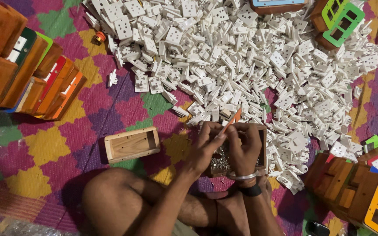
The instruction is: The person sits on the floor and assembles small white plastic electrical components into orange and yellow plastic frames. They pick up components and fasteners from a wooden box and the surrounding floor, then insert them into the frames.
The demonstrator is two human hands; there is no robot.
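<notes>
Screws (218,162) in wooden box (262,144)

We see a mat (88,109) patterned in purple, magenta, yellow and green blocks. The socket heap (241,57) is white. Our boxes (27,74) are brown wood with orange, green and red faces. The screwdriver (232,120) is orange, the wristband (251,190) black.

Single head-worn view, looking steeply down over my knees at the patterned mat (57,144); my hands sit close, lower centre of the frame.
</notes>
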